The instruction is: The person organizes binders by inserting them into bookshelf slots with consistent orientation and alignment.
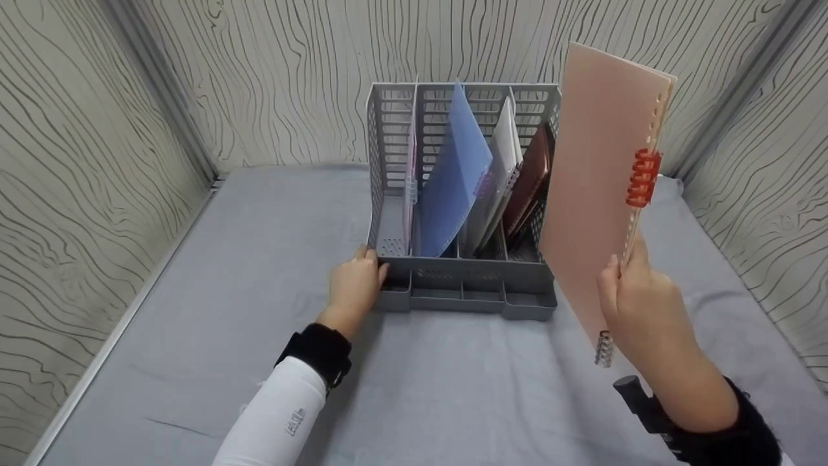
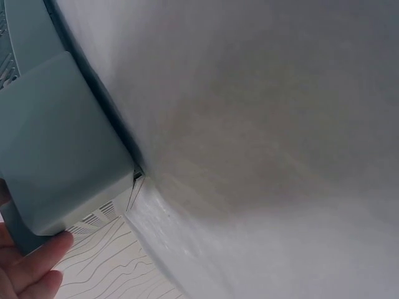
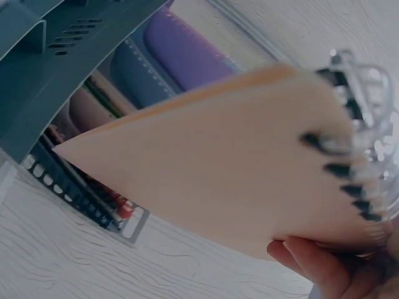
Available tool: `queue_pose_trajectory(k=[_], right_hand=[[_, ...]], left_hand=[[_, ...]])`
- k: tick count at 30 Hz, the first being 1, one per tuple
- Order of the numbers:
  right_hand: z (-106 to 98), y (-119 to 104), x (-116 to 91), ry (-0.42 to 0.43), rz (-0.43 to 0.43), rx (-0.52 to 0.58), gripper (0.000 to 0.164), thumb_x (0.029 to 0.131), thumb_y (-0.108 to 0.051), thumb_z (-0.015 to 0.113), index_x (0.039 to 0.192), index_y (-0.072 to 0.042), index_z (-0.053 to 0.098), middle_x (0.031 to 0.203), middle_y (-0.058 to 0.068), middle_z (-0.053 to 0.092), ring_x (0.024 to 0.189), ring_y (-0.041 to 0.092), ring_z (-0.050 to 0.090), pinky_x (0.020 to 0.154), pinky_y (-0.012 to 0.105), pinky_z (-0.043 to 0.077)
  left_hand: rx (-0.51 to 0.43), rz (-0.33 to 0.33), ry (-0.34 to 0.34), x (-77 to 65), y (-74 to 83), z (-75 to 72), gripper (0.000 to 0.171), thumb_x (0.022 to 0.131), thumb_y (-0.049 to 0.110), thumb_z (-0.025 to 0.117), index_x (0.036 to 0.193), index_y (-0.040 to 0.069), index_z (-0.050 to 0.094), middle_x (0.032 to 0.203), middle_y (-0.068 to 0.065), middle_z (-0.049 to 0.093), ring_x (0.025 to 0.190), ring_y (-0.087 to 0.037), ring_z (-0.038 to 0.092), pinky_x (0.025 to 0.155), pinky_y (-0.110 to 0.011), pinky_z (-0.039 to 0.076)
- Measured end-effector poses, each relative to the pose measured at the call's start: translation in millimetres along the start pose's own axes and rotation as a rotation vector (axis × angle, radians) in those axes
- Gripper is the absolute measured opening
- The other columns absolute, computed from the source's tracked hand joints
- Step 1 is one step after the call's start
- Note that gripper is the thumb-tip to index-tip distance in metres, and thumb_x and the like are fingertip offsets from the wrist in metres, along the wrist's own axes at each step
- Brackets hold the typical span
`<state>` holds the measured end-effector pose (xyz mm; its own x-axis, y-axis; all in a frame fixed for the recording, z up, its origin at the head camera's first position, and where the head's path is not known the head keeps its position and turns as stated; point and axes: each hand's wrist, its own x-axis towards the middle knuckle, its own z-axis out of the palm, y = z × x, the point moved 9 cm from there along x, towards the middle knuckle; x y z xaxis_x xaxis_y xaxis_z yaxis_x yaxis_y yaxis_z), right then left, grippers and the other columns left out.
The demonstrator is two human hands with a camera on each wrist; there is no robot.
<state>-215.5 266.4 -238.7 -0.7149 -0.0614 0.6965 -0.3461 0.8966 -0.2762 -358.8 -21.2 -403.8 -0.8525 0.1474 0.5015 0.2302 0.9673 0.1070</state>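
A grey file organizer (image 1: 530, 278) with upright dividers and a row of small front trays stands on the cloth. My left hand (image 1: 352, 285) grips its front left corner; in the left wrist view the fingers (image 2: 40, 265) curl around that corner. A pale pink loose-leaf notebook (image 1: 595, 162) is held up at the organizer's right side, pinched along its spine by my right hand (image 1: 653, 317). It has red binding rings (image 1: 643, 178) higher up and clear rings (image 1: 603, 349) lower down. The notebook's lower left corner overlaps the organizer's right front edge in the head view.
Inside the organizer stand a thin pinkish notebook (image 1: 409, 194), a leaning blue notebook (image 1: 453, 175), white notebooks (image 1: 499, 162) and dark red notebooks (image 1: 530, 175). Grey cloth (image 1: 259, 259) covers the table. Wood-patterned panels (image 1: 291, 77) enclose the back and sides.
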Motion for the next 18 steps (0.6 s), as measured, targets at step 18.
queue_pose_trajectory(k=[18], right_hand=[[-10.1, -48.8, -7.3, 0.015, -0.171, 0.074, 0.026, 0.082, -0.007, 0.039, 0.093, 0.016, 0.042, 0.049, 0.004, 0.036, 0.038, 0.011, 0.033, 0.030, 0.024, 0.031]], left_hand=[[-0.011, -0.004, 0.000, -0.9, -1.6, 2.3, 0.032, 0.078, 0.032, 0.057, 0.081, 0.001, 0.058, 0.089, -0.010, 0.058, 0.050, -0.022, 0.055, 0.042, -0.036, 0.043]])
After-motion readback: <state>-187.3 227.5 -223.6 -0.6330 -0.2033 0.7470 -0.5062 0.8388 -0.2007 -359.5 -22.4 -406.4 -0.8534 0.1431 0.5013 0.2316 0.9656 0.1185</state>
